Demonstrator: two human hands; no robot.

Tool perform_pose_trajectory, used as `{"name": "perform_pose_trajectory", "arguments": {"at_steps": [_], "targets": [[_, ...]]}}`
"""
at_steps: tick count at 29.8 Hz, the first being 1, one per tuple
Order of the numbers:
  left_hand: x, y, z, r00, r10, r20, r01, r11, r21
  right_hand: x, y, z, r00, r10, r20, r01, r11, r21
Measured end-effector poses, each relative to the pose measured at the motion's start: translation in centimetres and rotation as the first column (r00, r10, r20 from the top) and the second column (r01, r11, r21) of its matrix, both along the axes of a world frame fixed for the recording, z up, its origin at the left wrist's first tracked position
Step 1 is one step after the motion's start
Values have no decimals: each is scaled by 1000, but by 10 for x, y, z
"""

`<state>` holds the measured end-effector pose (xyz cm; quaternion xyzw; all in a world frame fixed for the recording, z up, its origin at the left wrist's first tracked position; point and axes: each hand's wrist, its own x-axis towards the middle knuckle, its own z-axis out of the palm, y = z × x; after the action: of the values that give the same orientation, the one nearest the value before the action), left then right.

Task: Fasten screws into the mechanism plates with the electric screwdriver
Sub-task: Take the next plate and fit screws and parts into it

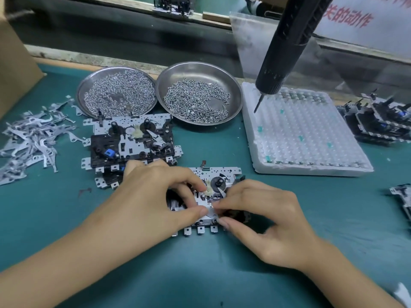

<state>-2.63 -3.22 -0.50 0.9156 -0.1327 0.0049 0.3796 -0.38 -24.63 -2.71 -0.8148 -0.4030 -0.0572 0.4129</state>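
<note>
Plate (219,172) perforated, silver, tabbed along edge.

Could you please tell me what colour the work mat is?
Teal green work mat, best seen in the head view.

We take this for a factory assembly bench: green work mat (66,214), two steel dishes of loose screws (117,94) (198,98), stamped metal levers (31,138) heaped at left, stacked mechanism plates (133,138), a hanging electric screwdriver (287,47), a foam parts tray (307,134).
</note>
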Motion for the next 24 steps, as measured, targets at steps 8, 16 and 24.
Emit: {"name": "perform_pose_trajectory", "arguments": {"at_steps": [8,16,24], "targets": [[-23,-10,-12,977,171,125,-157,981,-116,-15,8,-15,985,-121,123,119,992,29],[-27,-17,-18,965,209,158,-178,965,-191,-25,16,-21,953,-214,215,228,973,-39],[-24,-17,-12,970,212,115,-188,963,-194,-30,19,-14,917,-239,319,270,961,-56]]}}
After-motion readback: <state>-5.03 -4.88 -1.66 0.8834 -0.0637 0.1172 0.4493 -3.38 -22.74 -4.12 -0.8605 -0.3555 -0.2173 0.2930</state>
